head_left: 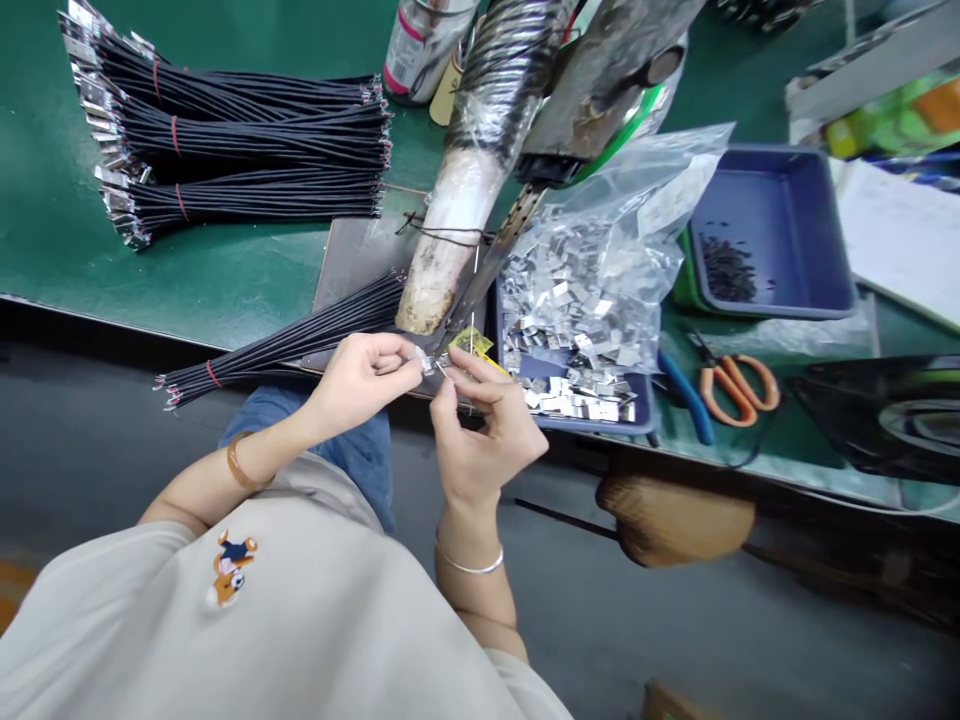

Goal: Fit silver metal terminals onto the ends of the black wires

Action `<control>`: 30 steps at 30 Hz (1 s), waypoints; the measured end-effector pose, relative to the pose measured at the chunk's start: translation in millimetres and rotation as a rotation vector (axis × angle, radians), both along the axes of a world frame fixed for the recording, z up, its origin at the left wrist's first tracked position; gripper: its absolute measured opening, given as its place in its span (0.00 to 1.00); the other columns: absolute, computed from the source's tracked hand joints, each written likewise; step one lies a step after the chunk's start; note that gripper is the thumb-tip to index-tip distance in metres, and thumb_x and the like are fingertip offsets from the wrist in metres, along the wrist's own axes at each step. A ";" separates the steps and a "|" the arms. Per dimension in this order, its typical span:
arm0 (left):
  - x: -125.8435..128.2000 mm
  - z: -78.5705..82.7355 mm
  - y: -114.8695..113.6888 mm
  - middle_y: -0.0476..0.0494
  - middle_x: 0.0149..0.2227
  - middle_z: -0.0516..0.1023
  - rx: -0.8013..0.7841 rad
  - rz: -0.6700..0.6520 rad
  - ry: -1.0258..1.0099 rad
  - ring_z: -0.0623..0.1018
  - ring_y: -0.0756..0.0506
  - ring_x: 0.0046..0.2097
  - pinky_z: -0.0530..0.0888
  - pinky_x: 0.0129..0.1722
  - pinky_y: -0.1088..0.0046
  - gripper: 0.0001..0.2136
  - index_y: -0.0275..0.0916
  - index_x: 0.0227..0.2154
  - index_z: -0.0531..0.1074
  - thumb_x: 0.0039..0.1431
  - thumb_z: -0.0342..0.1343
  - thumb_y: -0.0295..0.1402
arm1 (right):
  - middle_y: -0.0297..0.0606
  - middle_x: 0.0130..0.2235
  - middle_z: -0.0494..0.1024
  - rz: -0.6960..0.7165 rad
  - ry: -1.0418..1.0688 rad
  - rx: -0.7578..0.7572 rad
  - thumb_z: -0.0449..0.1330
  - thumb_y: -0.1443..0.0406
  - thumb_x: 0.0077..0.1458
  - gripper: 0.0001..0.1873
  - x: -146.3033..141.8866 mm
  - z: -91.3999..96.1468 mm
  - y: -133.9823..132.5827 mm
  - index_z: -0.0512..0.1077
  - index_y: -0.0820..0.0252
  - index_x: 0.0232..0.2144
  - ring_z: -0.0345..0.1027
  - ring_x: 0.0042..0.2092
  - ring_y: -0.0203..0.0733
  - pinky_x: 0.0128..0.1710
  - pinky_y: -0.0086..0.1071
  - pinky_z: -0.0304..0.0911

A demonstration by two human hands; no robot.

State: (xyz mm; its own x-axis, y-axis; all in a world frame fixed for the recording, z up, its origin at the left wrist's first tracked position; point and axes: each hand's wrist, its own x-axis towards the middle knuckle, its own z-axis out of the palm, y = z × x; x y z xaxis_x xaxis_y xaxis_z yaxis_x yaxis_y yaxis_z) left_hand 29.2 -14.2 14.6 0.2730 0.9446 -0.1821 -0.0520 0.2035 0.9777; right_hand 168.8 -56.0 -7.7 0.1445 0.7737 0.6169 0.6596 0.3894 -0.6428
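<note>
My left hand (367, 378) pinches a small shiny metal piece (426, 362) between thumb and fingertips. Close beside it, the thumb and fingers of my right hand (486, 415) are pinched together on something thin and tiny that I cannot make out. Both sets of fingertips meet just below the lower end of a metal bar (499, 255) and a film-wrapped tube (442, 230). A banded bundle of black wires (300, 335) lies left of my hands, over the table edge. To the right, a blue tray (641, 400) holds a plastic bag (592, 290) and many small bent metal pieces (581, 400).
Several banded black cable bundles (247, 140) with metal ends lie at the back left. Right of the tray are blue-handled pliers (686, 400), orange-handled scissors (739, 390) and a blue bin (780, 220) with small dark parts. A jar (424, 50) stands behind the tube.
</note>
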 end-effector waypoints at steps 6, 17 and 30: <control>-0.2 3.9 2.1 0.57 0.18 0.54 0.022 0.000 -0.030 0.52 0.56 0.22 0.50 0.23 0.76 0.09 0.33 0.24 0.73 0.50 0.59 0.35 | 0.40 0.44 0.84 0.020 0.027 -0.001 0.63 0.73 0.55 0.06 -3.0 12.0 0.8 0.72 0.58 0.32 0.82 0.40 0.40 0.42 0.33 0.79; -2.6 3.5 0.5 0.56 0.18 0.54 0.043 -0.042 0.086 0.52 0.56 0.22 0.49 0.24 0.77 0.10 0.33 0.23 0.72 0.52 0.55 0.35 | 0.41 0.45 0.84 0.078 0.023 -0.052 0.61 0.73 0.55 0.08 1.6 13.6 -2.9 0.68 0.57 0.29 0.82 0.40 0.43 0.41 0.33 0.80; -6.5 -0.6 -0.6 0.56 0.19 0.52 0.142 -0.089 0.206 0.53 0.55 0.24 0.50 0.25 0.76 0.11 0.33 0.24 0.73 0.55 0.55 0.36 | 0.40 0.46 0.83 0.129 0.014 -0.077 0.60 0.72 0.55 0.08 8.0 13.9 -4.6 0.67 0.56 0.29 0.81 0.42 0.43 0.43 0.37 0.80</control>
